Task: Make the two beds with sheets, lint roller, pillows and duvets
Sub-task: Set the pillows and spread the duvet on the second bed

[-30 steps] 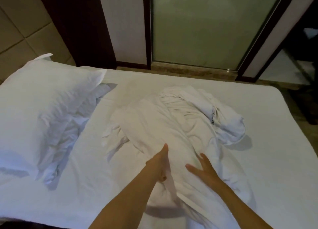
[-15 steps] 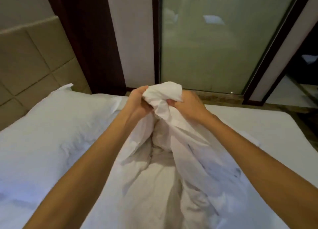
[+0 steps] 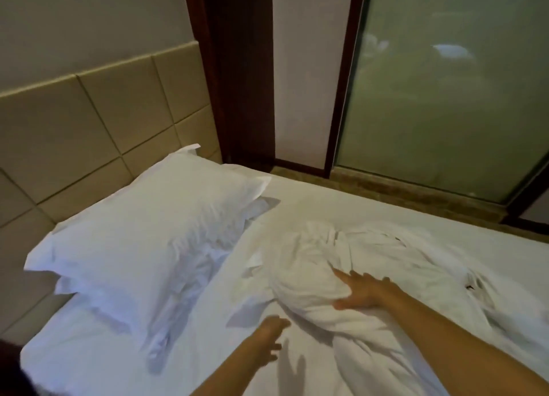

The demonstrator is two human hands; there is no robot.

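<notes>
Headboard [image 3: 89,122] of tan panels at left; white pillow [image 3: 142,241] against it on the sheet [image 3: 300,208]; left hand [image 3: 269,343], fingers loosely out, holds nothing, low over the sheet; crumpled white bundle [image 3: 312,265] mid-bed beside the pillow; right hand [image 3: 361,291] presses it, fingers spread; frosted glass [image 3: 445,98] behind.
</notes>
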